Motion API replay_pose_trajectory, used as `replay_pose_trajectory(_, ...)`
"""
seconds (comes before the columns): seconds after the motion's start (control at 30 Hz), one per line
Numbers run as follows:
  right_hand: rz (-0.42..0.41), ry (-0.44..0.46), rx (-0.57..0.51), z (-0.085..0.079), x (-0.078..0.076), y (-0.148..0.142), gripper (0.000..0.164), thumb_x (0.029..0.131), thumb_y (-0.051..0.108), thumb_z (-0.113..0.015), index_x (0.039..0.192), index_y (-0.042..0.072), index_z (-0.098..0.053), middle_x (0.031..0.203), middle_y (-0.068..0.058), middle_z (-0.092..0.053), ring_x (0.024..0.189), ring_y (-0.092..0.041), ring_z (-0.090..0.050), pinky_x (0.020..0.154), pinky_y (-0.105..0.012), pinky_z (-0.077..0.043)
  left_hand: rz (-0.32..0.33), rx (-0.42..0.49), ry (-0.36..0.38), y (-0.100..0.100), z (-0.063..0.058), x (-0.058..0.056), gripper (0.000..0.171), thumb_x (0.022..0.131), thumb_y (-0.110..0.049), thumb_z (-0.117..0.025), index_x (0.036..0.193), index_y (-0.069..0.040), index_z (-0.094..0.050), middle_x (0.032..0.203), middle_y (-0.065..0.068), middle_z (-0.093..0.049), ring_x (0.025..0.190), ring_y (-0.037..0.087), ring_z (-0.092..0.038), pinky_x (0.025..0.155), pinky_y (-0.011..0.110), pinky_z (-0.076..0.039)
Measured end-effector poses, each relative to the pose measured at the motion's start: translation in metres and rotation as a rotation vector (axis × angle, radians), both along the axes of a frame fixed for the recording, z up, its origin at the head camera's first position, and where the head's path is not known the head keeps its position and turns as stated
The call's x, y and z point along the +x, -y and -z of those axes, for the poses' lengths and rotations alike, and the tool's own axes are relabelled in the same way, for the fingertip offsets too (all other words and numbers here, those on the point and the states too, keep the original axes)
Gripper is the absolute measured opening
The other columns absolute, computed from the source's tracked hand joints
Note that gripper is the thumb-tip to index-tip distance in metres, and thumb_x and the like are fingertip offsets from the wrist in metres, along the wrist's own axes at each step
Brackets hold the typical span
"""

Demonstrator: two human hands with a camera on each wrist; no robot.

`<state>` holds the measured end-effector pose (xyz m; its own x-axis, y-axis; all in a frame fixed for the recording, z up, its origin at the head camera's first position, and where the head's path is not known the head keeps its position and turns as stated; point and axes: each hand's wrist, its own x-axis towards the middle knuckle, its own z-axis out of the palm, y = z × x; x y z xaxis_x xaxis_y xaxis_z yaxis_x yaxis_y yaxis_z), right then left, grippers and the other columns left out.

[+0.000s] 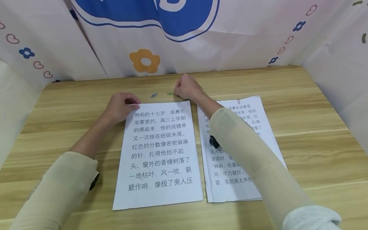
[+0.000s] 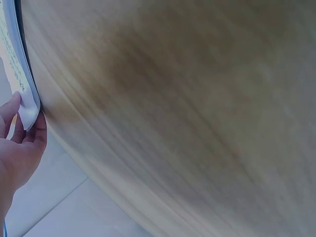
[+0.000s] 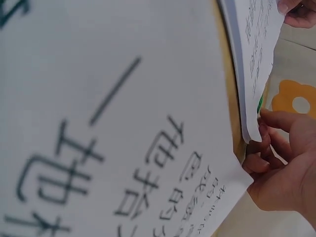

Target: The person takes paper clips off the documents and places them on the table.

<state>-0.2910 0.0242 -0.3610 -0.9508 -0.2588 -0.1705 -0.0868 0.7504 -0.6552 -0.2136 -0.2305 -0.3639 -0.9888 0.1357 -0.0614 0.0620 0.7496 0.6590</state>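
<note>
A left stack of printed paper (image 1: pixel 160 148) lies on the wooden table. Its top left corner is pinched by my left hand (image 1: pixel 121 106), thumb above and fingers beneath in the left wrist view, where the paper corner (image 2: pixel 30 111) shows. Just past that stack's top right corner, my right hand (image 1: pixel 188 87) pinches one end of a green paper clip (image 1: pixel 170 93); its fingers (image 3: pixel 276 118) are bent around the clip's end. A blue paper clip (image 1: pixel 154 95) lies between the hands. My right forearm crosses a second paper stack (image 1: pixel 233 193), partly hiding it.
A red paper clip (image 1: pixel 238 101) sits on the top edge of the right stack. Behind the wooden table (image 1: pixel 319 149) hangs a white cloth (image 1: pixel 246 48) with a blue emblem and an orange flower. Pale cloth walls stand at both sides.
</note>
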Motion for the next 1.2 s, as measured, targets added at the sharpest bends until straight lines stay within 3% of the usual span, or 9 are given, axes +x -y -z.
replay_pose_trajectory(0.17,-0.013,-0.018,-0.017,-0.004,0.001,-0.007,0.01,0.093,0.015,-0.075,0.101,0.009,-0.076,0.099,-0.003,-0.07,0.091,-0.019,-0.058,0.086,-0.035,-0.048,-0.003,-0.007,0.01,-0.002,-0.001,0.0,0.017,0.099,0.005,-0.063,0.114,0.006,-0.07,0.115,0.025,-0.067,0.106,0.036,-0.059,0.094,0.046,-0.048)
replay_pose_trajectory(0.43,-0.055,-0.037,-0.017,-0.009,0.008,-0.025,0.014,0.096,0.017,-0.073,0.106,0.007,-0.073,0.104,-0.005,-0.069,0.09,-0.021,-0.06,0.082,-0.035,-0.049,-0.001,-0.017,-0.005,-0.004,-0.003,0.0,0.023,0.098,0.004,-0.065,0.12,0.007,-0.068,0.117,0.027,-0.066,0.109,0.038,-0.061,0.098,0.049,-0.05)
replay_pose_trajectory(0.57,-0.092,-0.041,-0.049,-0.011,0.013,-0.038,0.019,0.096,0.017,-0.073,0.11,0.004,-0.073,0.104,-0.008,-0.069,0.09,-0.022,-0.061,0.079,-0.034,-0.05,-0.008,-0.021,-0.05,-0.009,-0.005,0.002,0.026,0.097,0.002,-0.065,0.122,0.008,-0.066,0.122,0.028,-0.065,0.116,0.04,-0.059,0.102,0.052,-0.049)
replay_pose_trajectory(0.87,-0.111,-0.042,-0.097,-0.016,0.02,-0.062,0.022,0.095,0.011,-0.073,0.113,-0.001,-0.072,0.1,-0.013,-0.069,0.085,-0.022,-0.061,0.075,-0.031,-0.052,0.069,0.005,-0.171,-0.036,-0.012,0.004,0.024,0.095,0.001,-0.069,0.118,0.008,-0.069,0.119,0.026,-0.069,0.116,0.039,-0.06,0.102,0.052,-0.049)
replay_pose_trajectory(1.2,-0.133,-0.054,-0.094,-0.022,0.027,-0.085,0.017,0.095,0.009,-0.072,0.109,0.0,-0.072,0.098,-0.013,-0.067,0.084,-0.022,-0.059,0.072,-0.029,-0.05,0.123,0.017,-0.145,-0.069,-0.019,0.006,0.024,0.096,-0.001,-0.07,0.119,0.006,-0.069,0.119,0.022,-0.069,0.112,0.034,-0.062,0.101,0.048,-0.051)
